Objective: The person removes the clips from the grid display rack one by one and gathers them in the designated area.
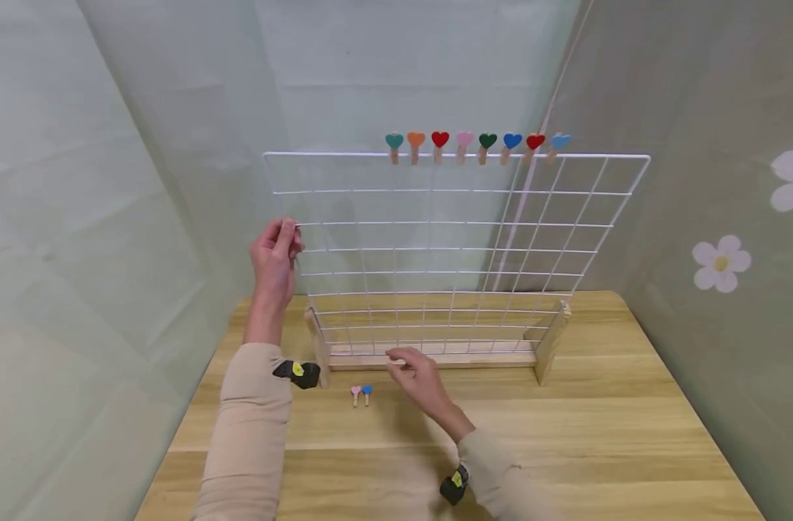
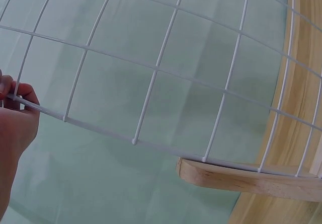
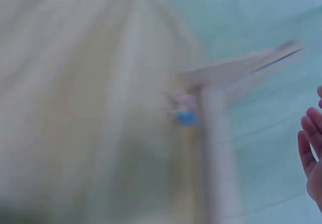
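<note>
A white wire grid panel point(image 1: 448, 246) stands upright in a wooden base point(image 1: 435, 358) on the table. My left hand point(image 1: 276, 250) grips the panel's left edge wire; in the left wrist view my left hand's fingers point(image 2: 17, 100) curl round that wire point(image 2: 100, 128). My right hand point(image 1: 417, 373) hovers low in front of the base with relaxed fingers, holding nothing. Two small heart clips, pink point(image 1: 355, 393) and blue point(image 1: 367, 391), lie on the table just left of it. In the blurred right wrist view the same clips point(image 3: 186, 110) show beside the base. Several coloured heart clips point(image 1: 475, 143) sit along the top wire.
The wooden table point(image 1: 598, 434) stretches in front of the panel. Green fabric walls close in on all sides, with flower prints point(image 1: 721, 262) on the right. A thin pale cord point(image 1: 540, 130) hangs behind the grid.
</note>
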